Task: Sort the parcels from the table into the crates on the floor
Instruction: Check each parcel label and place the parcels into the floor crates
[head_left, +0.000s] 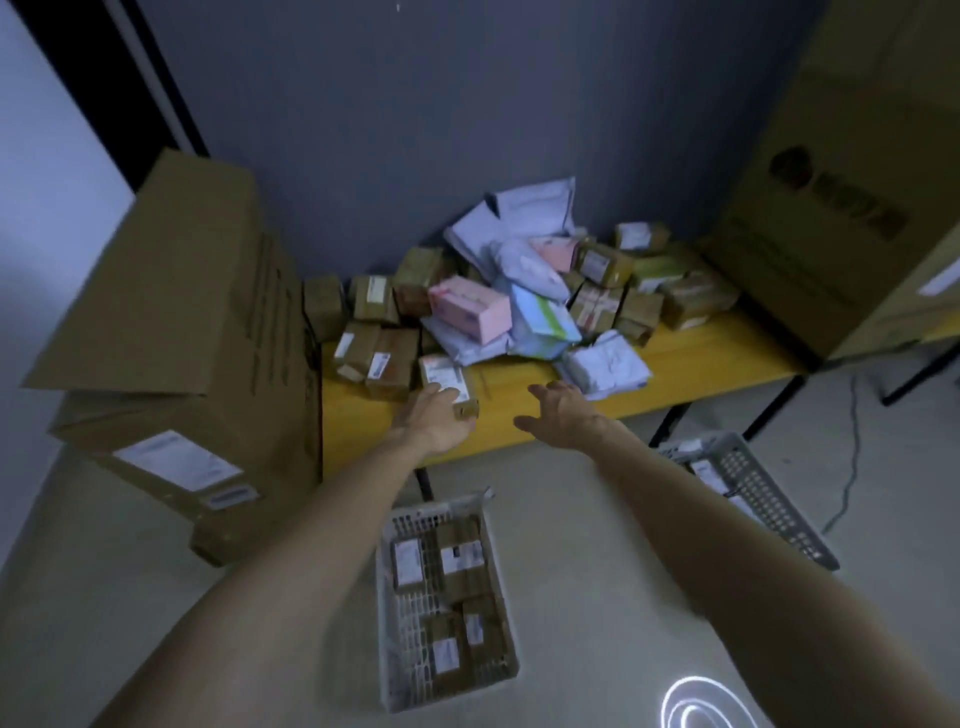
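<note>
Cartons (171, 332) bulk up both ends of the yellow bench (691, 343), a tall one at the left end and more at the right, so the sorting goes on in the gap between them. Parcels (519, 291) lie heaped against the back edge: brown boxes to the left and right, pale mailer bags and pink packs in the middle.

Two slatted crates stand on the floor below the front edge, within an easy drop. The near crate (387, 623) already holds several brown boxes. The right crate (769, 499), partly under the bench, seems to hold a few flat packets.

The left hand (436, 421) reaches over the front edge to a small brown box (447, 376) lying apart from the heap. Its fingers (441, 391) are laid over the labelled top, though blur hides whether they have clenched. The right hand (563, 415) hovers just beside, its fingers (558, 389) spread and released, holding nothing. It looks placed to steady that box or reach the nearest bag (608, 366). By its kind, I'd guess the box is bound for the near crate.
</note>
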